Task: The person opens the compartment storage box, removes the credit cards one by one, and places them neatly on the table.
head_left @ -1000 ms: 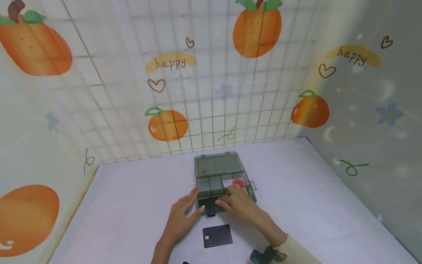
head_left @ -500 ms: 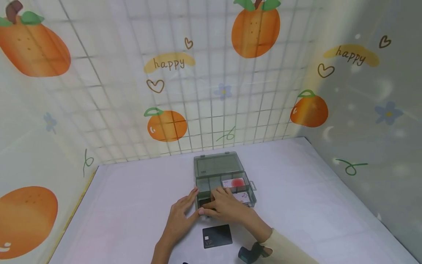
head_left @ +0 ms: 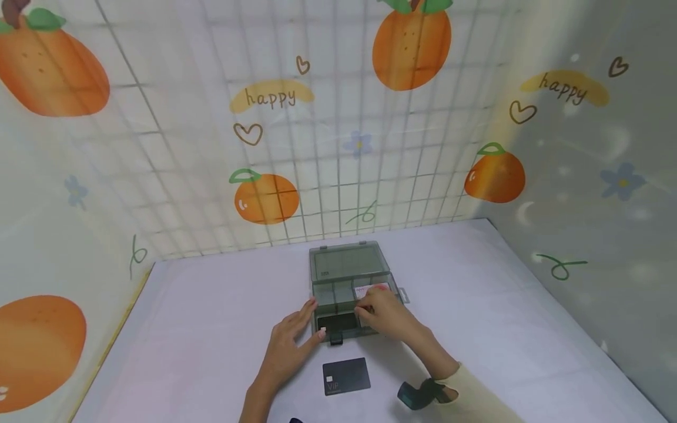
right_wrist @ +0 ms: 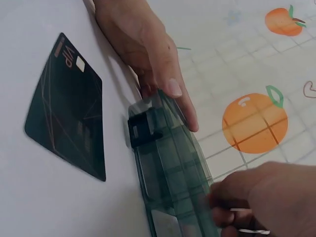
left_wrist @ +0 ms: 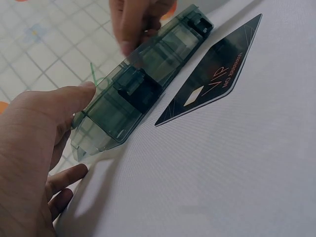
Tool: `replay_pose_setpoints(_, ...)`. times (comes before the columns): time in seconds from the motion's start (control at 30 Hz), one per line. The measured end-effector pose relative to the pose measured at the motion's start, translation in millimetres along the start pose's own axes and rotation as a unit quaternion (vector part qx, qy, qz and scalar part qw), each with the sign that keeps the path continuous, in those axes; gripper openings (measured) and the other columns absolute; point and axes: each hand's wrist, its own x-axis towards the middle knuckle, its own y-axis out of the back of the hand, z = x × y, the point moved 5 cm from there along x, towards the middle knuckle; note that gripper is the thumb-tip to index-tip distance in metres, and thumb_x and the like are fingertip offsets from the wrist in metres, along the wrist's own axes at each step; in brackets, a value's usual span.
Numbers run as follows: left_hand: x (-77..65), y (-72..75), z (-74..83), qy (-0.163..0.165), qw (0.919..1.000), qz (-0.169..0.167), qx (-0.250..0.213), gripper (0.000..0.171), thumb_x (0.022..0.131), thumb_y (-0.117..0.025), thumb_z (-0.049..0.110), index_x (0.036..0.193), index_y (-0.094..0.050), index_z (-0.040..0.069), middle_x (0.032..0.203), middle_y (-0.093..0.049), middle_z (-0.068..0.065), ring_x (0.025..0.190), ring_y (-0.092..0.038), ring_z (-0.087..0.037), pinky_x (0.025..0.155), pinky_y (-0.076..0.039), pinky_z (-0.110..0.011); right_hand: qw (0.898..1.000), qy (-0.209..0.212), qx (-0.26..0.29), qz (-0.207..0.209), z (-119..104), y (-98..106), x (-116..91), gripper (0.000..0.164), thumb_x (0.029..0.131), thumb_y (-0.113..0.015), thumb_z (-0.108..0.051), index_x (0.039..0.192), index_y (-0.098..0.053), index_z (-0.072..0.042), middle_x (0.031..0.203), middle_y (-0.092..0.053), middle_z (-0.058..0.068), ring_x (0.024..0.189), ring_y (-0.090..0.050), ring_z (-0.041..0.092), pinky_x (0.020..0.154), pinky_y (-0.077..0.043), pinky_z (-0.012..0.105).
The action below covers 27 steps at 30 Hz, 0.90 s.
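A translucent grey-green box (head_left: 349, 262) stands with its lid folded back. My left hand (head_left: 288, 343) steadies its near left corner, thumb on the front rim and fingers fairly straight along the side. My right hand (head_left: 388, 311) is over the front right compartment with its fingers curled; whether anything is between the fingertips is hidden. A flat black object (head_left: 337, 322) lies in the front left compartment. A white card with a red patch (head_left: 362, 291) sits in the back right compartment, partly covered by the right hand. A whitish card (right_wrist: 165, 224) shows through the front wall.
On the white tabletop (head_left: 222, 329), a black VIP card (head_left: 346, 376) lies just in front of the box. A dark wrist mount (head_left: 420, 395) is strapped by the right sleeve. Behind the table hangs a sheet printed with oranges (head_left: 267, 200).
My right hand first moved left over the black object in the front left compartment, then came back right to the front right compartment. The left hand stayed on the box corner.
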Motion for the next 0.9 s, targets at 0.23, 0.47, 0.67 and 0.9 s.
replay_pose_setpoints(0.23, -2.0, 0.0, -3.3, 0.006, 0.9999, -0.001, 0.014, 0.065, 0.094, -0.066, 0.045, 0.151, -0.047, 0.022, 0.156, -0.042, 0.006, 0.128, -0.052, -0.032, 0.102, -0.035, -0.065, 0.997, -0.071, 0.024, -0.032, 9, -6, -1, 0.024, 0.091, -0.070, -0.009, 0.067, -0.069, -0.012, 0.054, -0.044, -0.012, 0.049, -0.037, 0.004, 0.045, -0.032, 0.021)
replay_pose_setpoints(0.47, -1.2, -2.8, -6.2, 0.016, 0.9997, -0.012, 0.012, 0.066, 0.094, -0.066, 0.047, 0.152, -0.046, 0.023, 0.156, -0.040, 0.009, 0.130, -0.051, -0.031, 0.103, -0.035, -0.064, 0.995, -0.090, 0.015, -0.040, 6, -5, -1, 0.036, 0.092, -0.069, -0.011, 0.058, -0.061, -0.015, 0.048, -0.036, -0.014, 0.046, -0.033, 0.004, 0.043, -0.026, 0.021)
replay_pose_setpoints(0.67, -1.3, -1.5, -6.2, 0.019, 0.9997, -0.015, 0.007, 0.066, 0.094, -0.066, 0.047, 0.152, -0.046, 0.024, 0.156, -0.040, 0.010, 0.131, -0.050, -0.030, 0.104, -0.034, -0.064, 0.992, -0.101, 0.048, -0.054, 2, -8, -2, 0.023, 0.093, -0.068, -0.008, 0.071, -0.073, -0.005, 0.053, -0.047, -0.010, 0.048, -0.040, 0.005, 0.043, -0.031, 0.021)
replay_pose_setpoints(0.9, -0.4, -1.4, -4.6, 0.014, 0.9999, -0.008, 0.002, 0.066, 0.094, -0.067, 0.047, 0.151, -0.047, 0.023, 0.156, -0.041, 0.010, 0.130, -0.051, -0.031, 0.104, -0.034, -0.064, 0.991, -0.110, 0.051, -0.055, 2, -12, 0, 0.020, 0.094, -0.067, -0.006, 0.075, -0.074, -0.005, 0.058, -0.053, -0.006, 0.052, -0.044, 0.008, 0.045, -0.035, 0.023)
